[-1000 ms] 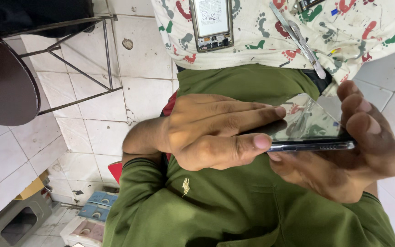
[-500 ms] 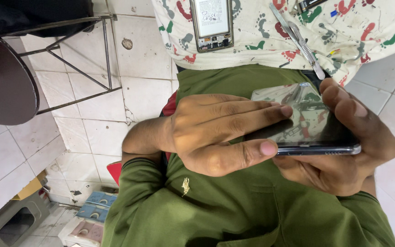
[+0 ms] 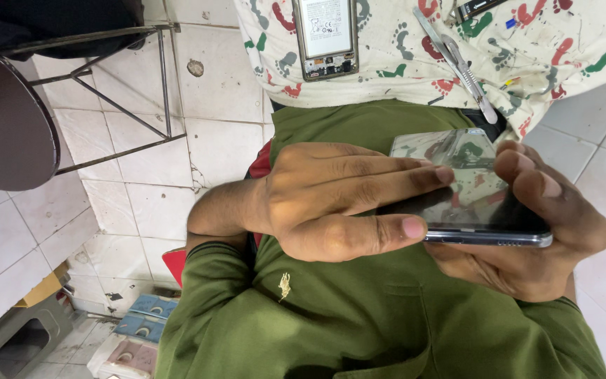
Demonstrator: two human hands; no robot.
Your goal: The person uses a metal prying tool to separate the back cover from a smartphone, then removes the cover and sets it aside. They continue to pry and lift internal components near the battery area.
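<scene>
Left fingers [image 3: 387, 172] press flat on the glossy phone [image 3: 471, 203], thumb pinching its lower edge; the right hand [image 3: 534, 238] cups it, centre-right of frame. Gripped only by its edges, it could slip onto the tiled floor [image 3: 128, 189]

- Left hand [image 3: 331, 200] reaching across from the left, palm down, knuckles up.
- Left fingers [image 3: 387, 172] stretched out straight and close together, lying flat on the phone [image 3: 475, 203].
- Left thumb [image 3: 380, 231] extended along the near edge, tip pressed against it.
- Left wrist bent, bare forearm [image 3: 215, 214] coming out of a green sleeve.
- Right hand [image 3: 534, 260] cupped underneath, palm up.
- Right fingers [image 3: 527, 175] curled over the far edge, gripping from the right.
</scene>
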